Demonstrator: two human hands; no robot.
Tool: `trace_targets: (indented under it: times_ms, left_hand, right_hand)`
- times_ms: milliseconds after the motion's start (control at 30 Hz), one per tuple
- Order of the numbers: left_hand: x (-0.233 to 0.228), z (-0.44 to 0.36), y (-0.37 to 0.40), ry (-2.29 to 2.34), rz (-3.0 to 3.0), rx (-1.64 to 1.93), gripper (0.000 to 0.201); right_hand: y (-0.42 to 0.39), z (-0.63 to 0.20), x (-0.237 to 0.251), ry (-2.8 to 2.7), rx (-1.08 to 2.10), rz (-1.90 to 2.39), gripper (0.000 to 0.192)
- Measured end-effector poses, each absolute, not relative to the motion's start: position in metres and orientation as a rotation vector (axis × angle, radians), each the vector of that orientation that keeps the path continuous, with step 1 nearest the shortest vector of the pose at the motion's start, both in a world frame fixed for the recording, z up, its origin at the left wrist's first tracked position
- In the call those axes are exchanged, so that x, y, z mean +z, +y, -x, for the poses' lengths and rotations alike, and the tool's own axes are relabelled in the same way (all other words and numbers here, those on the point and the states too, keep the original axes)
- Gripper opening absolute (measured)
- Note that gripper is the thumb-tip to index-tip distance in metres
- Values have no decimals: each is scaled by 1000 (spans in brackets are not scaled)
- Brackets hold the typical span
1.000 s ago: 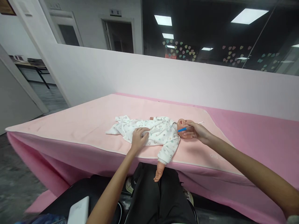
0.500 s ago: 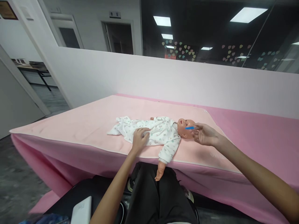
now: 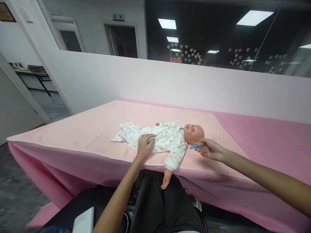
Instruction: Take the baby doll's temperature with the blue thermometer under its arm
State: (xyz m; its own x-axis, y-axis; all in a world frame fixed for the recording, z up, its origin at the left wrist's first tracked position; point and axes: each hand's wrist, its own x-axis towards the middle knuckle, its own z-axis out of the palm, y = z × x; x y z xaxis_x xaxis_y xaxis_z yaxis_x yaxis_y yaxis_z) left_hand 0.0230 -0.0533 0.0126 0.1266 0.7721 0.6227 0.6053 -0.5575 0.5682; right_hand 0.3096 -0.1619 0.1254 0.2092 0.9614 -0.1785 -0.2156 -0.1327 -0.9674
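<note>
no text can be read here. a small sign point(image 3: 118, 16) sits above the doorway point(image 3: 124, 42) at about 11 o'clock, bearing marks too blurred to make out. a framed plaque point(image 3: 5, 12) at the far 10 o'clock corner shows no legible lettering. faint pale marks lie on the pink cover point(image 3: 267, 142) at about 4 o'clock, under the forearm, unreadable. the doll's white garment point(image 3: 160, 137) near the centre carries only small printed patterns, no words.
</note>
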Motion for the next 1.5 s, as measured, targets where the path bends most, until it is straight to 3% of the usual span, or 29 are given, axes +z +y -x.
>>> trace_targets:
  times_ms: [167, 267, 400, 500, 667, 900, 1067, 1333, 1400, 1500]
  left_hand:
    - [12, -24, -52, 1390, -2206, 1406, 24]
    - [11, -24, -51, 1383, -2205, 1416, 24]
    - [10, -22, -49, 1355, -2230, 1427, 25]
    - [11, -21, -49, 1365, -2250, 1437, 26]
    - [13, -21, -50, 1352, -2252, 1426, 26]
    - [14, -23, -53, 1373, -2229, 1412, 27]
    - [13, -23, -53, 1396, -2222, 1400, 28]
    - [11, -21, -49, 1379, -2240, 1411, 26]
    - [11, -21, -51, 1374, -2236, 1410, 26]
    - [12, -22, -54, 1392, -2215, 1408, 26]
  right_hand:
    - [-156, -307, 143, -942, 1151, 1189, 22]
    - [-155, -297, 144, -973, 1268, 1245, 22]
    - [-162, -280, 144, -1033, 1174, 1036, 30]
    - [-167, -281, 158, -1181, 1482, 1174, 23]
    - [-176, -294, 187, -1346, 948, 889, 41]
    - [-189, -281, 172, -1615, 917, 957, 36]
    - [-183, -284, 163, -1644, 959, 1005, 53]
    - [-180, -269, 109, -1881, 1084, 1060, 36]
    - [-179, -273, 111, -1844, 1110, 1056, 32]
    - [-175, -285, 127, -1645, 1070, 1098, 44]
